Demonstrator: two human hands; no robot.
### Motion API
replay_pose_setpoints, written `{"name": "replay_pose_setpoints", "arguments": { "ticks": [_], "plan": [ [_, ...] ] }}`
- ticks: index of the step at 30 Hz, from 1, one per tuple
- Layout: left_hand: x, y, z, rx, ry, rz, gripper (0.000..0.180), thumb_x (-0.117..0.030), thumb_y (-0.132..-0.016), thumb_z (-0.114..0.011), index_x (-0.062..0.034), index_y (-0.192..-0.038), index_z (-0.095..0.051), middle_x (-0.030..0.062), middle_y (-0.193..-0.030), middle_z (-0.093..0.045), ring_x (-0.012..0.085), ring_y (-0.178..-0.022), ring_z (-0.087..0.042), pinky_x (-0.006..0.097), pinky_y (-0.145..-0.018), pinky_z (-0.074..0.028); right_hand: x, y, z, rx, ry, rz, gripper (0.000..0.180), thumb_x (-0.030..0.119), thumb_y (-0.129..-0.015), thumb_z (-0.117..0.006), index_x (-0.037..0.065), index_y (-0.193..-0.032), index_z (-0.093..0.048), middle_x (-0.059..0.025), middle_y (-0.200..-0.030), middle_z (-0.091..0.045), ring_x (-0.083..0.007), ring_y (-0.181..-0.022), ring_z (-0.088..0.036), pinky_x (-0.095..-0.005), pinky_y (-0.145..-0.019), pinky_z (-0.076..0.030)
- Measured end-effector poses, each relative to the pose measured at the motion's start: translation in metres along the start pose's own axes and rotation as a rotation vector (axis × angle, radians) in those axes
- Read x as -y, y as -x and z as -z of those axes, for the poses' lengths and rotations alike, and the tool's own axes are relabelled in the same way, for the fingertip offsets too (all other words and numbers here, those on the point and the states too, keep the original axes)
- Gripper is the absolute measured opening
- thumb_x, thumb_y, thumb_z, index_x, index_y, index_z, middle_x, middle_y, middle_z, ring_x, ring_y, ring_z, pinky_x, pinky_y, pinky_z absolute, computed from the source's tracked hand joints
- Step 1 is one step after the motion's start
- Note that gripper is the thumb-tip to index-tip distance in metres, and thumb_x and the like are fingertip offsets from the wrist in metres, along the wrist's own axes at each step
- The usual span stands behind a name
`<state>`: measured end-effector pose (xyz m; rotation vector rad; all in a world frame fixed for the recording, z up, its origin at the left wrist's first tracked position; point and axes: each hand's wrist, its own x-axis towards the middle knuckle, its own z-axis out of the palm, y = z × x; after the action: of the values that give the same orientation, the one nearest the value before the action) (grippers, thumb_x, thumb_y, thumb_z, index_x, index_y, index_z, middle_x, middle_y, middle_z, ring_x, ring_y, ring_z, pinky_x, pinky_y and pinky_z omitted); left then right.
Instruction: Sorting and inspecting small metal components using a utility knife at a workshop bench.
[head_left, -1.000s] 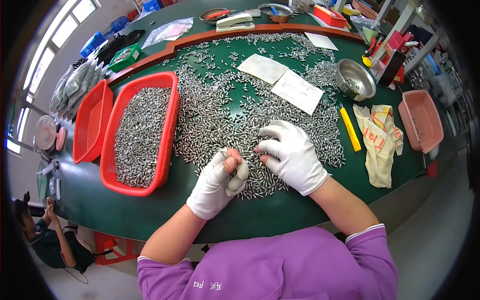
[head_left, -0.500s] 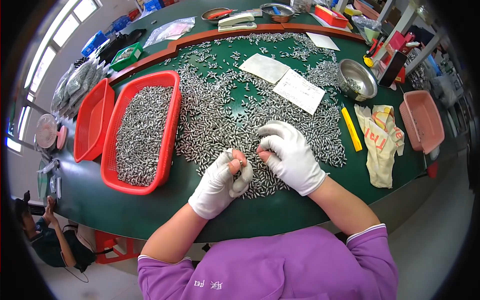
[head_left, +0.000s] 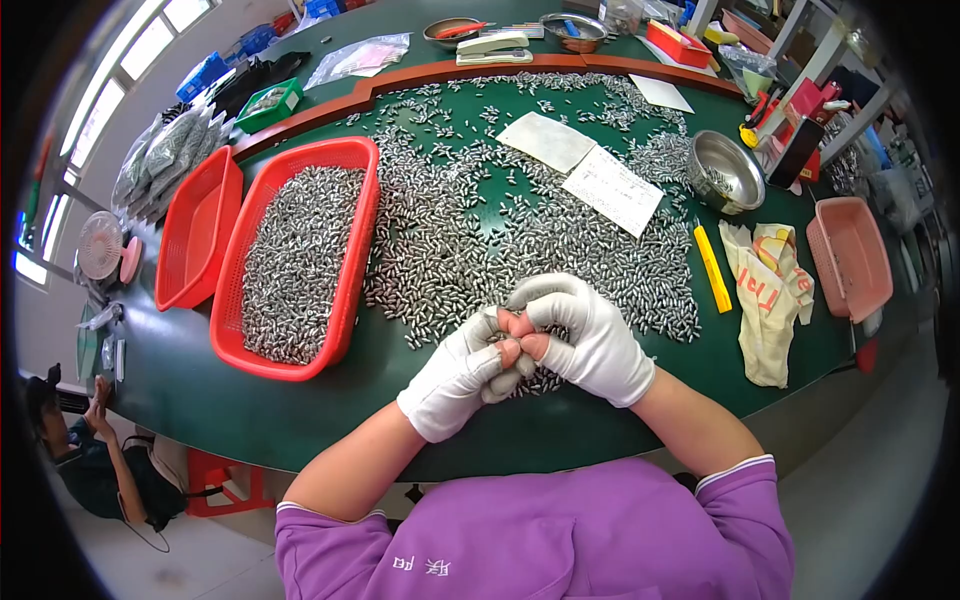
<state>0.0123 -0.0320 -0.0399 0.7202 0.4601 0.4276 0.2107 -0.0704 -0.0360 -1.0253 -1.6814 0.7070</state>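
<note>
A wide spread of small silver spindle-shaped metal pieces (head_left: 440,270) covers the middle of the green table. Over its near edge, my two white-gloved hands meet with bare fingertips touching. My left hand (head_left: 455,375) is closed, its thumb and fingers pinched together; a small silver piece showed there a moment earlier, now mostly hidden. My right hand (head_left: 590,340) curls in from the other side, thumb and forefinger pressed against the left fingertips. Whatever lies between them is too small to make out. A red basket (head_left: 222,325) filled with the same pieces stands to the left.
Beyond the spread lie paper slips (head_left: 615,190). To the right are a steel bowl (head_left: 757,195), a yellow cutter knife (head_left: 712,270), a cream cloth (head_left: 765,300) and a pink basket (head_left: 850,250). A second red basket (head_left: 190,240) and a seated person (head_left: 100,460) are at left.
My hands have come together; the right moved down and left until its fingertips touch the left's. The whole view has shifted slightly.
</note>
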Motion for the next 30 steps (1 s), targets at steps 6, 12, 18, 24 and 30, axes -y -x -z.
{"name": "replay_pose_setpoints", "arguments": {
  "ticks": [6, 12, 18, 24, 30],
  "plan": [
    [0.0, 0.002, -0.002, -0.063, -0.073, -0.013, 0.025, -0.029, -0.096, -0.065, -0.0142, -0.109, -0.05, 0.0015, -0.087, -0.059, 0.0044, -0.062, -0.044, 0.019, -0.054, -0.032, 0.006, -0.005, 0.004, -0.018, 0.061, 0.062, 0.021, 0.011, -0.077, -0.079, 0.008, -0.094, -0.068, -0.0089, -0.104, -0.065, -0.0276, -0.096, -0.064, -0.0368, -0.083, -0.052],
    [0.003, 0.002, -0.004, -0.084, -0.088, -0.048, 0.021, -0.024, -0.095, -0.066, -0.0141, -0.105, -0.05, 0.0023, -0.086, -0.06, 0.0051, -0.061, -0.045, 0.019, -0.053, -0.032, 0.01, -0.011, 0.006, -0.061, 0.242, 0.315, 0.021, 0.011, -0.07, -0.08, 0.008, -0.084, -0.065, -0.0079, -0.09, -0.065, -0.0311, -0.085, -0.066, -0.0416, -0.073, -0.053],
    [0.001, 0.003, -0.005, -0.126, -0.117, -0.085, 0.019, -0.018, -0.093, -0.069, -0.0133, -0.097, -0.051, 0.0042, -0.084, -0.063, 0.0055, -0.059, -0.045, 0.02, -0.051, -0.031, 0.007, -0.007, 0.005, -0.101, 0.308, 0.332, 0.02, 0.01, -0.068, -0.08, 0.01, -0.079, -0.063, -0.0061, -0.087, -0.065, -0.028, -0.082, -0.066, -0.0395, -0.07, -0.052],
    [0.0, 0.001, -0.002, -0.114, -0.139, -0.093, 0.019, -0.021, -0.094, -0.068, -0.0126, -0.099, -0.051, 0.0044, -0.084, -0.062, 0.0052, -0.057, -0.043, 0.02, -0.05, -0.03, 0.01, -0.01, 0.006, -0.079, 0.328, 0.278, 0.017, 0.008, -0.071, -0.077, 0.009, -0.079, -0.062, -0.0063, -0.087, -0.065, -0.0276, -0.08, -0.064, -0.0391, -0.071, -0.051],
    [0.001, 0.001, -0.003, -0.117, -0.142, -0.123, 0.023, -0.031, -0.097, -0.063, -0.0111, -0.103, -0.054, 0.0017, -0.073, -0.05, 0.0062, -0.051, -0.031, 0.021, -0.048, -0.025, -0.005, -0.017, 0.031, -0.373, 0.531, -0.029, 0.019, 0.023, -0.09, -0.068, 0.004, -0.088, -0.067, -0.0122, -0.091, -0.067, -0.0312, -0.086, -0.064, -0.0391, -0.079, -0.051]
  ]
}}
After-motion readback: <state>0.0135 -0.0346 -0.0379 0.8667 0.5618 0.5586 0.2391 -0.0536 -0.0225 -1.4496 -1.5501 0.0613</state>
